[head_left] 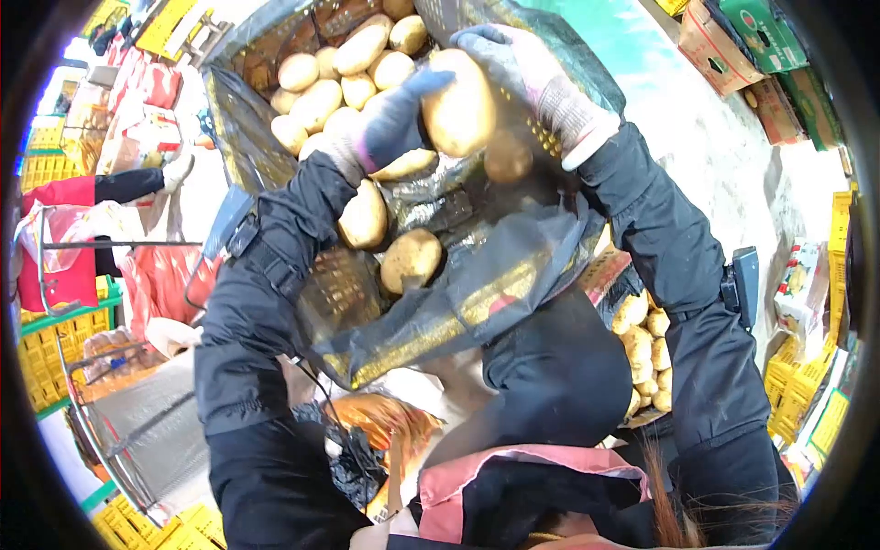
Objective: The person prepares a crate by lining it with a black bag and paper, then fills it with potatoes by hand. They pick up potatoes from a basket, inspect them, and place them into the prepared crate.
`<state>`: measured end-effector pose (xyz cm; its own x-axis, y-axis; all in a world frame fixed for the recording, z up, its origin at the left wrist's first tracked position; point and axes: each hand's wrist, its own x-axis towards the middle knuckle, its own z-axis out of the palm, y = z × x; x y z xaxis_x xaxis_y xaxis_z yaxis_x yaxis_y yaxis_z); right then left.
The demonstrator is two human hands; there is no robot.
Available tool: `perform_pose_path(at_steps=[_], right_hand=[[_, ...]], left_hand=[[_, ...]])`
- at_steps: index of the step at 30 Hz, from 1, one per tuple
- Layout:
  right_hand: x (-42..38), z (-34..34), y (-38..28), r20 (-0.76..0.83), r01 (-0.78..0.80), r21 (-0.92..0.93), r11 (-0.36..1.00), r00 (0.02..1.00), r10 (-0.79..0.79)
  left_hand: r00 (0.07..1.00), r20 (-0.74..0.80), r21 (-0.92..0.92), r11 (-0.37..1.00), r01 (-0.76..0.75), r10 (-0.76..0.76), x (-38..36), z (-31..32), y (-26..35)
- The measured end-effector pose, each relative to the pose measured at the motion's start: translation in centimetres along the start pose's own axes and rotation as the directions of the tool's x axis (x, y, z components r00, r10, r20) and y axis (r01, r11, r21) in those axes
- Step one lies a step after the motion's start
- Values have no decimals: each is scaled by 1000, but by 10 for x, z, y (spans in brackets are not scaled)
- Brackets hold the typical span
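Note:
My left hand (396, 126), in a dark blue and grey glove, grips a large potato (460, 103) with its thumb against the side. My right hand (533, 78), gloved too, is just right of that potato, fingers curved and apart; its thumb is hidden. Beneath it, a blurred potato (509, 156) hangs or lies in shadow. Both hands are over a crate lined with a black plastic bag (513, 275). Several potatoes (362, 50) are heaped in its far left part. Nearer me, a potato (411, 260) sits apart on the liner.
Below my right arm stands a box of potatoes (644, 353). At left are a metal cart (156, 431), yellow crates (41, 367) and a person's leg (128, 185). Cardboard boxes (720, 55) are stacked at upper right. An orange bag (390, 422) lies near my legs.

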<state>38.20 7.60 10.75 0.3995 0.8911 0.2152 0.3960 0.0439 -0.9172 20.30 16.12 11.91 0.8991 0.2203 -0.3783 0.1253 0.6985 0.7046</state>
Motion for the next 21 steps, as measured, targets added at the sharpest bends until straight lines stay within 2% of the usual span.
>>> perform_pose_path(at_steps=[1, 2, 3, 4, 5, 6, 7, 9, 10, 12, 13, 14, 15, 16, 17, 18, 20, 21], right_hand=[[-2, 6, -6, -5, -95, 398, 912, 994, 106], [-6, 6, -13, -15, -78, 399, 914, 996, 92], [-10, 7, -24, 107, -224, 609, 761, 974, 202], [-11, 8, -30, 256, -369, 754, 543, 927, 273], [-10, 15, -28, 294, -352, 787, 506, 936, 195], [-11, 15, -31, 296, -354, 787, 506, 935, 194], [-13, 14, -34, 348, -372, 775, 510, 926, 146], [-20, 9, -47, 387, -375, 764, 525, 917, 92], [-20, 8, -47, 388, -378, 763, 525, 917, 96], [-17, 5, -43, 391, -371, 693, 618, 914, 111], [-13, 7, -35, 370, -372, 654, 659, 917, 150], [-7, 6, -27, 371, -375, 652, 659, 916, 154], [-1, 2, -21, 315, -409, 465, 786, 905, 285], [2, 2, -16, 227, -445, 251, 859, 890, 395], [-3, 9, -9, 152, -373, 393, 841, 928, 341], [-6, 7, -10, 154, -384, 393, 836, 923, 352], [-2, 1, -11, 340, -438, 222, 871, 872, 352], [-5, 10, -9, 285, -367, 257, 894, 913, 293]], left_hand=[[992, 50, -26, 993, -115, 117, -4, 7, 11], [967, 97, -63, 971, -229, 234, -8, 11, 19], [960, -8, 33, 959, -280, 281, -10, 15, 23], [964, 2, -80, 961, -263, 264, -10, 12, 27], [834, 139, 515, 680, -522, 535, -17, 7, 26], [673, 408, 832, 52, -552, 618, -27, 6, 25], [674, 405, 833, 55, -550, 618, -28, -1, 26], [747, 324, 935, -72, -348, 580, -26, -15, 23], [749, 322, 934, -68, -350, 579, -22, -18, 20], [807, 120, 790, 437, -430, 578, -12, -18, 13], [809, 120, 787, 442, -431, 576, -10, -18, 15], [893, 0, 613, 705, -356, 451, -7, -19, 19], [955, -77, 380, 894, -238, 287, -6, -18, 25], [989, -103, 113, 990, -90, 102, -6, -16, 29], [972, -161, 187, 972, -143, 174, -2, -9, 25], [973, -164, 180, 975, -133, 163, -5, -10, 20], [927, -21, 512, 800, -312, 375, -3, -15, 13], [921, -54, 434, 840, -326, 385, -9, -11, 17]])
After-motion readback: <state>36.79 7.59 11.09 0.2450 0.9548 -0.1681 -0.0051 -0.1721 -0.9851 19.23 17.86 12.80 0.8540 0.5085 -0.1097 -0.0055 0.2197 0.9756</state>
